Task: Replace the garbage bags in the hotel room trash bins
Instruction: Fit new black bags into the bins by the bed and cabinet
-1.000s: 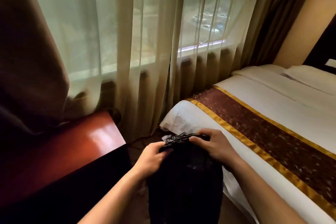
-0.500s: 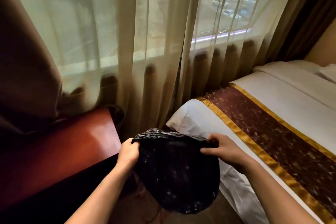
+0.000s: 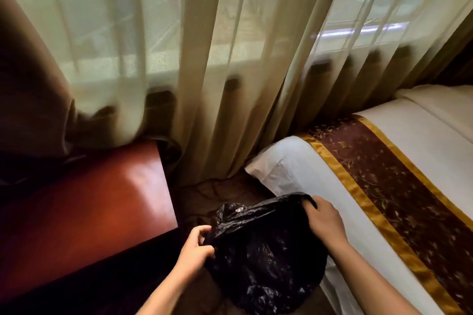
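**Bag open, no bin yet**

Low at 6 o'clock: left hand and right hand each pinching the rim of the black bag, holding its mouth wide. Not in a bin yet; no bin in sight. Bed at 3 o'clock, curtain at 12.

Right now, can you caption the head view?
Left hand and right hand grip a crinkly black plastic bag beside a white bed.
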